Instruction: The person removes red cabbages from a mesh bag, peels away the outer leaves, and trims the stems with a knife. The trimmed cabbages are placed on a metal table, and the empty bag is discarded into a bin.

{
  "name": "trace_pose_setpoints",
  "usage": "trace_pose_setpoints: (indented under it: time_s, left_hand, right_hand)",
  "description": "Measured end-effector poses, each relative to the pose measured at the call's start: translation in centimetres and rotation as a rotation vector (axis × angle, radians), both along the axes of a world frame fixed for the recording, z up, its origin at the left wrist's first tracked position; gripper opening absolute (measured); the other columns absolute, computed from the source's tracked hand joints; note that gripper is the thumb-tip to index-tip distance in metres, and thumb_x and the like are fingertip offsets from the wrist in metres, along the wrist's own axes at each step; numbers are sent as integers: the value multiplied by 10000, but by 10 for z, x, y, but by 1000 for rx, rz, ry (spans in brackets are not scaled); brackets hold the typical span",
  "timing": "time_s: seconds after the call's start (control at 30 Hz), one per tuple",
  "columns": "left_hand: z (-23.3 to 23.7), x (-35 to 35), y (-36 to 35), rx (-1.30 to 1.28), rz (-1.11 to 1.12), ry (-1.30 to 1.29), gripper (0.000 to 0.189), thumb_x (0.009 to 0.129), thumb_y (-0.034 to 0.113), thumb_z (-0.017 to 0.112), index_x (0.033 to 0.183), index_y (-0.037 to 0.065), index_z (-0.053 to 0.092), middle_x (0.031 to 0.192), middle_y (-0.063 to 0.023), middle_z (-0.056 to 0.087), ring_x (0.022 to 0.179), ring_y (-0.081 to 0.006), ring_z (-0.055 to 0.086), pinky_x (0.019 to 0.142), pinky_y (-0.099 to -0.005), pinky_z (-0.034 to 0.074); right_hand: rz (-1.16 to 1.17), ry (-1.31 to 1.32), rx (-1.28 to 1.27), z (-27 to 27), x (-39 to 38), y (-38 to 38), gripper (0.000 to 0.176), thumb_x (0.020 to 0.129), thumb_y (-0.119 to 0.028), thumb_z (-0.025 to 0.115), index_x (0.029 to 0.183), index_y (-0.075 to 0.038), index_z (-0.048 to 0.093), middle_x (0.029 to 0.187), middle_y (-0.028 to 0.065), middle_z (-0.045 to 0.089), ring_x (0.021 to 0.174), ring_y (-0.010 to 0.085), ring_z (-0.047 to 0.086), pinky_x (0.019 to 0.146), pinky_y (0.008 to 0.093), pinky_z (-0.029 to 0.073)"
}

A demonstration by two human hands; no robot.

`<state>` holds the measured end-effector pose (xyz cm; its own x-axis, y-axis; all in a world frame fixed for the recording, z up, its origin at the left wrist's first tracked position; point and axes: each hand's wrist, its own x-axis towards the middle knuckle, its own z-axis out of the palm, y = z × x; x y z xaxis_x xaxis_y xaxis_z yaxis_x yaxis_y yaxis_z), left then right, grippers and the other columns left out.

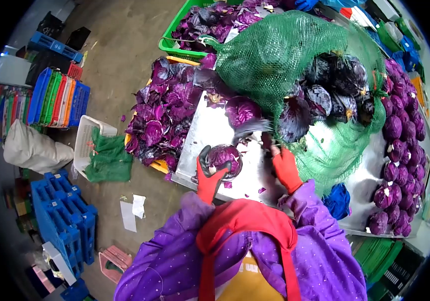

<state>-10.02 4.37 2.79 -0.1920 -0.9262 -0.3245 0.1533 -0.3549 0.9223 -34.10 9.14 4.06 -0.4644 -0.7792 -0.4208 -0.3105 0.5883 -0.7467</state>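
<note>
My left hand (pixel 208 176), in a red and dark glove, is wrapped round the near left side of a trimmed red cabbage (pixel 227 158) on the metal table (pixel 192 150). My right hand (pixel 286 169), in a red glove, is closed on the handle of a knife, whose motion-blurred blade (pixel 251 129) points left beyond the cabbage. Another red cabbage (pixel 242 110) lies just past the blade. Green mesh netting (pixel 275 47) partly covers several dark, untrimmed red cabbages (pixel 320 100) to the right. Small purple leaf scraps (pixel 262 190) lie between my hands.
Purple leaves (pixel 160 113) overflow a yellow crate at the table's left, and a green crate (pixel 169 46) of leaves stands behind. Trimmed cabbages (pixel 398 150) are piled along the right edge. A blue cloth-like bundle (pixel 337 201) lies near my right sleeve. Blue pallets (pixel 64 215) stand on the left floor.
</note>
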Motion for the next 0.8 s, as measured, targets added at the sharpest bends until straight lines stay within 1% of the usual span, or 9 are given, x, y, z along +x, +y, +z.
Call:
trace_pose_setpoints:
  time_s: [0.13,0.2,0.27,0.37,0.53,0.6,0.7,0.73,0.8]
  left_hand:
    - [-13,-2,6,-16,-23,19,877,684,-17,800,1413,64,320,1312,-136,453,1173,-223,491,981,-335,453]
    - [-30,2,15,15,17,-18,892,682,-13,802,1417,55,302,1310,-145,458,1164,-231,500,962,-342,470]
    - [-28,1,14,-54,6,-124,892,682,-41,786,1423,49,298,1293,-148,488,1139,-232,536,934,-338,502]
    - [-9,-7,11,-209,-52,-179,920,663,20,822,1421,49,302,1328,-140,412,1202,-241,464,1017,-367,420]
    - [-18,-6,11,-207,-69,-217,945,637,46,846,1422,65,320,1343,-146,367,1245,-250,418,1047,-383,388]
    - [-14,-4,9,-180,-71,-128,887,667,32,823,1407,70,335,1344,-127,404,1238,-234,439,1039,-365,399]
    - [-7,5,-13,73,-92,110,836,697,-2,789,1398,69,340,1339,-102,452,1229,-209,463,1029,-341,413]
    - [-9,5,-17,37,-73,114,865,679,-19,797,1405,70,335,1345,-105,441,1238,-208,455,1033,-339,411]
    - [-18,8,-19,-15,-131,81,926,645,-36,816,1417,68,315,1362,-109,421,1248,-212,444,1031,-344,415]
  right_hand:
    - [136,-230,-237,30,54,-9,434,882,-318,664,1160,-3,555,790,132,636,704,222,595,677,373,480]
    - [95,-383,-117,20,66,-12,377,877,-274,685,1124,-9,581,850,115,644,762,175,594,720,320,482]
    - [106,-349,-290,12,70,-9,335,893,-263,654,1120,-26,589,868,144,655,761,237,622,725,343,488]
    - [159,-44,-413,-4,75,-4,258,882,-217,625,1061,-35,586,849,188,638,762,346,622,704,393,483]
    - [317,159,-230,-45,50,-7,198,842,-204,583,923,-30,535,793,216,602,765,436,579,667,485,445]
    - [347,83,-149,-45,46,-8,185,865,-205,586,906,-29,550,745,199,608,706,381,603,637,448,455]
    - [141,-250,-115,-33,44,-14,204,889,-225,606,915,-25,578,697,158,611,644,303,604,617,400,464]
    - [124,-297,-181,-26,44,-18,265,899,-257,633,1020,-22,613,737,138,619,689,242,604,667,341,480]
    - [175,-353,-331,7,50,-25,348,875,-264,663,1125,-26,615,830,148,640,788,277,632,749,343,491]
